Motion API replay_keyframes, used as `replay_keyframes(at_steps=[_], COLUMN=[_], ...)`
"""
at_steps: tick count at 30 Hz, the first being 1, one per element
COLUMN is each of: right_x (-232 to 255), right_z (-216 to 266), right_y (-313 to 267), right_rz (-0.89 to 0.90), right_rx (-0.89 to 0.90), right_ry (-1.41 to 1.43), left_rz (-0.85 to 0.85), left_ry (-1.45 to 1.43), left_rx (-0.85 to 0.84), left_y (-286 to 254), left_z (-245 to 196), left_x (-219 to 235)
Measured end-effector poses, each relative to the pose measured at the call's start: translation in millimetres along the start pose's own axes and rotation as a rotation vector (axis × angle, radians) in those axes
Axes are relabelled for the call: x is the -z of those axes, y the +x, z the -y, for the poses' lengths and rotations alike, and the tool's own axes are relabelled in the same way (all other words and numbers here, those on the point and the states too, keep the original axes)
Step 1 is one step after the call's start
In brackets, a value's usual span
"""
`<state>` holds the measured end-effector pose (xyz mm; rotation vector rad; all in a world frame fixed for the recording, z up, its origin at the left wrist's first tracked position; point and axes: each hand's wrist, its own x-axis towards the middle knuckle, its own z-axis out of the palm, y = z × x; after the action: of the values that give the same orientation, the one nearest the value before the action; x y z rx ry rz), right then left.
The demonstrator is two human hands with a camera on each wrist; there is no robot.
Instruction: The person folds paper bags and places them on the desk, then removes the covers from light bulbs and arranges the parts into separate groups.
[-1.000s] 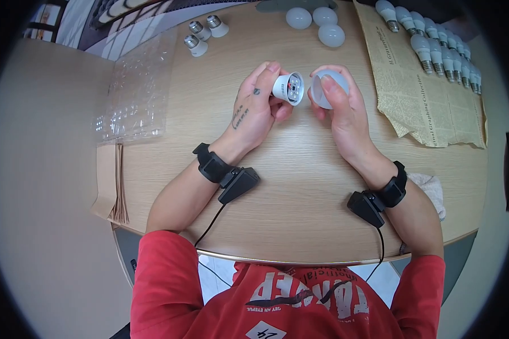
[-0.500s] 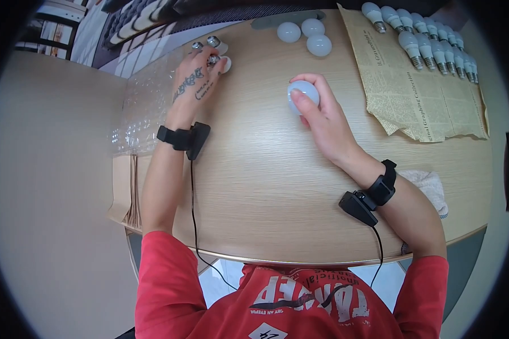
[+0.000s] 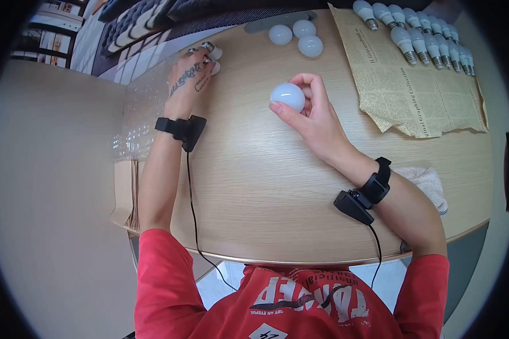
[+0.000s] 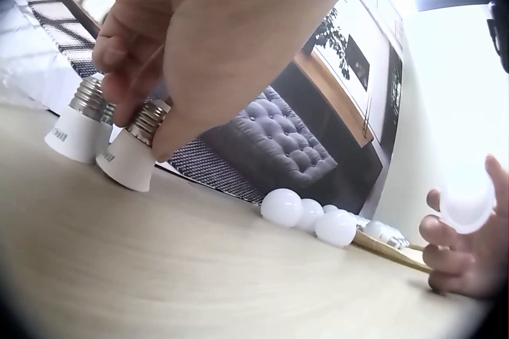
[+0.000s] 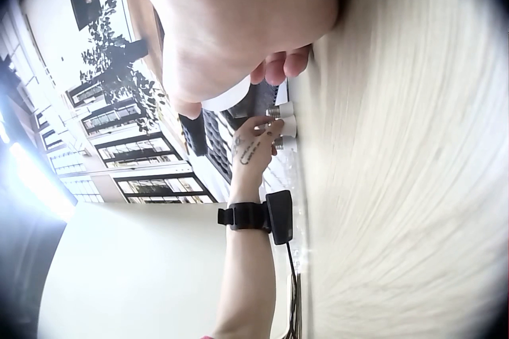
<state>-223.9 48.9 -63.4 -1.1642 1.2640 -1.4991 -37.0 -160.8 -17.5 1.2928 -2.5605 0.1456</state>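
Note:
My left hand point(image 3: 185, 85) is at the far left of the table, among white bulb bases point(image 4: 75, 136) with metal screw ends up. In the left wrist view its thumb and fingers pinch the screw end of one bulb base point(image 4: 127, 162), which leans slightly at the tabletop. Most of the group is hidden under this hand in the head view. Over the middle of the table, my right hand point(image 3: 323, 121) holds a round white bulb cover point(image 3: 287, 97) between thumb and fingers. Its hollow side faces down in the left wrist view.
Three white bulb covers point(image 3: 280, 35) sit together at the back. Rows of whole bulbs point(image 3: 402, 40) lie on printed brown paper point(image 3: 390, 96) at the right. A clear plastic tray point(image 3: 138, 121) and folded brown paper point(image 3: 124, 192) are on the left, a cloth point(image 3: 424, 186) on the right.
The left hand has carried a bulb base away from the cover to the group at the far left. The right hand, still holding the cover, has shifted left and turned it.

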Motion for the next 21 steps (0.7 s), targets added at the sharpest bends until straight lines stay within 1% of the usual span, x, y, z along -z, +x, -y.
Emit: replay_keyframes(at_steps=[6,12,18,21], right_x=[-0.4,-1.8,-0.9,-0.9], right_z=[-0.6,-4.5,-3.6,-1.3], right_y=[1.0,1.2,0.6,0.4], right_rz=[0.008,-0.006,-0.001,-0.035], right_rx=[-0.010,0.017,0.020,0.021], right_ry=[0.046,0.024,0.005,-0.036], left_rz=[0.025,-0.018,-0.032,-0.149], left_ry=[-0.015,-0.006,0.027,0.087], left_rx=[0.026,-0.007,-0.032,-0.091], left_y=[4.2,5.1,4.7,0.8], left_z=[2.2,3.6,1.6,-8.9], left_x=[-1.3,-1.7,10.0,19.5])
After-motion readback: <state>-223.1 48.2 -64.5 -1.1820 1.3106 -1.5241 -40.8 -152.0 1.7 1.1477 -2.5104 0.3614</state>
